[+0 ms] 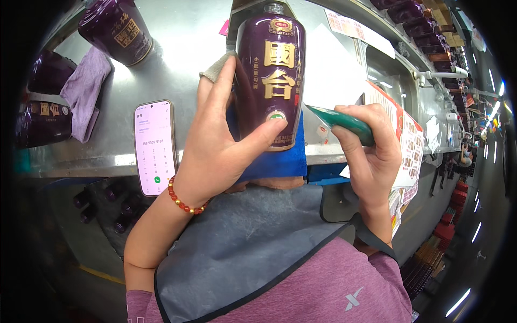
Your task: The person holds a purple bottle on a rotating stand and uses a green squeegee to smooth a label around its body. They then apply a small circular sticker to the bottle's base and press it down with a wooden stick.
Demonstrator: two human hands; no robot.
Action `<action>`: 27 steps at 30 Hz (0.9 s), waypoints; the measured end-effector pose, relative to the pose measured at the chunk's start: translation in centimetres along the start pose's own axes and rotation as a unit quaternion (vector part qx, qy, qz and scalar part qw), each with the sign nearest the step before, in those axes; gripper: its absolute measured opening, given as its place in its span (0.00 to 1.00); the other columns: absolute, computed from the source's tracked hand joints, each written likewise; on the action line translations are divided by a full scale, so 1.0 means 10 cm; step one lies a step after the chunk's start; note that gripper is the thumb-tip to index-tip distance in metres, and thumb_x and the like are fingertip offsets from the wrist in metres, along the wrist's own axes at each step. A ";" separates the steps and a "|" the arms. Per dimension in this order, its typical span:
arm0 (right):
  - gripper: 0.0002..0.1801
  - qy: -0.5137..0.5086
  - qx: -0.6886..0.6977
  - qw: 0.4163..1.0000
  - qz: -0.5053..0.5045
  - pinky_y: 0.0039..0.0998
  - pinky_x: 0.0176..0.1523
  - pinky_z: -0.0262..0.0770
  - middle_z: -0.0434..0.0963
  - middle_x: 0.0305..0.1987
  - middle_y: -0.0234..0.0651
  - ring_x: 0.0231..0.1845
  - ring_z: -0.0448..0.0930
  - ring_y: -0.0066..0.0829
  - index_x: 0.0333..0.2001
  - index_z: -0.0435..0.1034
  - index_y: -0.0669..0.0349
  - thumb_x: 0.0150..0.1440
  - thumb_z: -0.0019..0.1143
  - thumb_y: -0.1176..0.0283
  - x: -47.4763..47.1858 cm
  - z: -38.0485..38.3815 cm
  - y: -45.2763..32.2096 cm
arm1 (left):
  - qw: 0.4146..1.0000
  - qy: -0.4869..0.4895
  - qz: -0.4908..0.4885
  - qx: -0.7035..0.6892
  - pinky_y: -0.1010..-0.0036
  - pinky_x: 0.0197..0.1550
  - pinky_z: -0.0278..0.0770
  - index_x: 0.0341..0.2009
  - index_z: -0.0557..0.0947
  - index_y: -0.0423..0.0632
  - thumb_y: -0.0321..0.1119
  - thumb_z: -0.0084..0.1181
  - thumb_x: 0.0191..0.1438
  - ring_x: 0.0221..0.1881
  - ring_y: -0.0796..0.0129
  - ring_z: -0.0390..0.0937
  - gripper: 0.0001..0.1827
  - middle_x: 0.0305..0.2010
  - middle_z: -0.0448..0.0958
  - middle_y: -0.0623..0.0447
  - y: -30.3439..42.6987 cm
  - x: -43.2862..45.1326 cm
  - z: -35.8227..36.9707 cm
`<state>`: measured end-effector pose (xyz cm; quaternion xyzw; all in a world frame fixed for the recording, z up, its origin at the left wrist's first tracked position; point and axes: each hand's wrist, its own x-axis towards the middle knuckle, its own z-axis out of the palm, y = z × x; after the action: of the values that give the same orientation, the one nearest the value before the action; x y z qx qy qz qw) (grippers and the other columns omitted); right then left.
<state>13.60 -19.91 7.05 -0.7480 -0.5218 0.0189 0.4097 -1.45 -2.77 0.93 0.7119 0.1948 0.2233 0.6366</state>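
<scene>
A glossy purple ceramic liquor bottle (248, 101) with raised gold characters lies in front of me, its neck pointing away, over a blue cloth (297, 161). My left hand (214, 137) holds its left side. The left thumb presses on a small round green-and-white sticker (277, 114) near the bottle's base. By the left fingertips is a folded grey-green cloth (214, 70). Just right of the bottle, my right hand (373, 149) pinches a flat green scraper (349, 123) between thumb and fingers. The scraper's pointed tip is close to the bottle's edge; contact cannot be made out.
A smartphone (155, 149) showing a dial pad lies left on the metal workbench (190, 36). Beyond it are more purple bottles (117, 32) and a lilac cloth (87, 93). White paper (331, 68) and printed sticker sheets (410, 149) lie right, near a sink (391, 76).
</scene>
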 end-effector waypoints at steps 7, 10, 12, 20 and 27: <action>0.16 0.038 0.042 0.997 0.049 0.27 0.43 0.73 0.79 0.36 0.37 0.37 0.78 0.30 0.47 0.78 0.65 0.54 0.68 0.85 -0.13 -0.03 0.03 | 1.000 -0.010 -0.010 -0.023 0.63 0.73 0.65 0.73 0.47 0.21 0.39 0.65 0.62 0.70 0.50 0.66 0.51 0.68 0.57 0.36 0.03 0.02 0.03; 0.16 0.014 0.008 1.000 0.016 0.28 0.45 0.73 0.80 0.38 0.38 0.39 0.79 0.32 0.46 0.78 0.65 0.53 0.67 0.86 -0.13 -0.01 0.00 | 0.999 -0.034 -0.013 -0.015 0.61 0.73 0.65 0.75 0.45 0.25 0.42 0.70 0.58 0.71 0.48 0.65 0.57 0.67 0.58 0.35 -0.07 0.01 -0.05; 0.16 -0.032 -0.050 0.997 -0.040 0.28 0.48 0.74 0.81 0.42 0.39 0.42 0.79 0.32 0.46 0.78 0.65 0.53 0.66 0.87 -0.10 -0.03 -0.07 | 0.998 -0.047 0.012 0.037 0.61 0.74 0.65 0.77 0.45 0.33 0.39 0.74 0.54 0.72 0.50 0.64 0.60 0.68 0.58 0.39 -0.06 -0.05 -0.07; 0.22 -0.059 -0.125 0.979 -0.150 0.32 0.43 0.74 0.81 0.41 0.34 0.38 0.76 0.35 0.44 0.83 0.60 0.41 0.67 0.76 -0.02 0.22 -0.19 | 0.983 0.008 0.068 0.172 0.60 0.69 0.67 0.78 0.46 0.38 0.34 0.77 0.48 0.69 0.47 0.66 0.63 0.68 0.61 0.36 0.01 -0.17 0.09; 0.24 -0.071 -0.124 0.977 -0.160 0.32 0.40 0.74 0.81 0.39 0.33 0.37 0.76 0.34 0.45 0.82 0.61 0.40 0.68 0.79 0.02 0.24 -0.20 | 0.982 0.017 0.063 0.180 0.58 0.67 0.68 0.77 0.48 0.36 0.36 0.77 0.47 0.68 0.42 0.65 0.63 0.69 0.59 0.32 -0.01 -0.17 0.11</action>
<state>11.10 -18.11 6.79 -0.6969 -0.6606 -0.0584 0.2732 -2.27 -4.61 0.63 0.8219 0.1975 0.2358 0.4794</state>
